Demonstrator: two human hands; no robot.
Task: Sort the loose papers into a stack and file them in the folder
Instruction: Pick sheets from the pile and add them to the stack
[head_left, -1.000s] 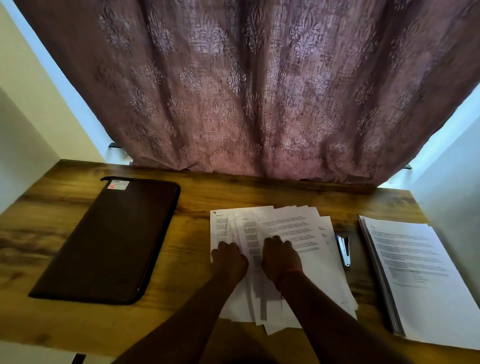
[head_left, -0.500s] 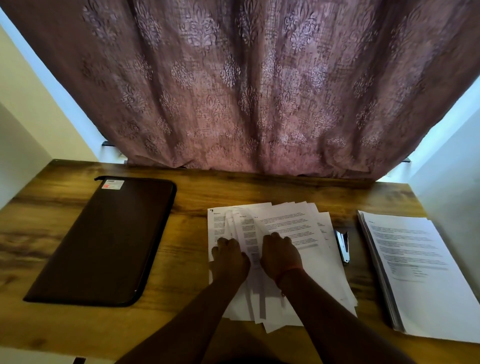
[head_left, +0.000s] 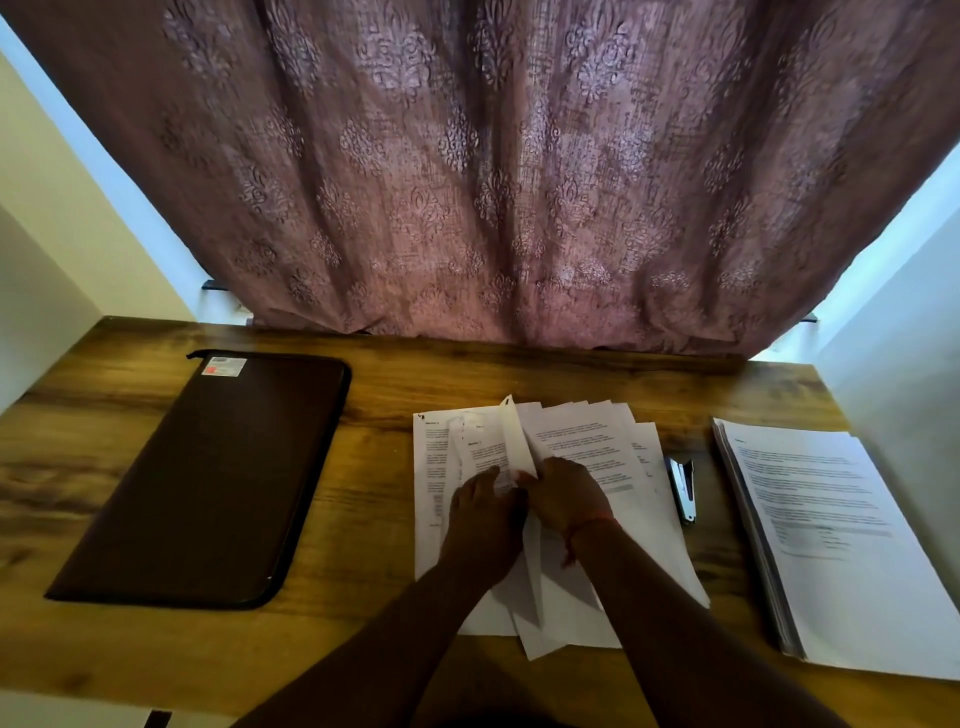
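Several loose printed papers (head_left: 597, 447) lie fanned out on the wooden desk (head_left: 363, 519) in front of me. My left hand (head_left: 485, 519) lies on the left sheets, fingers touching the paper. My right hand (head_left: 566, 496) rests on the middle of the pile and pinches one sheet (head_left: 517, 441), whose edge stands up off the pile. A dark brown zip folder (head_left: 218, 478) lies shut on the left of the desk, apart from both hands.
A neat thick stack of printed paper (head_left: 841, 545) sits at the desk's right edge. A small stapler (head_left: 683, 488) lies between it and the loose pile. A patterned mauve curtain (head_left: 493, 182) hangs along the desk's back edge; walls close in on both sides.
One sheet in the middle of the pile has lifted up on its edge under my right hand. Both hands stay on the pile, and the left has shifted slightly right.
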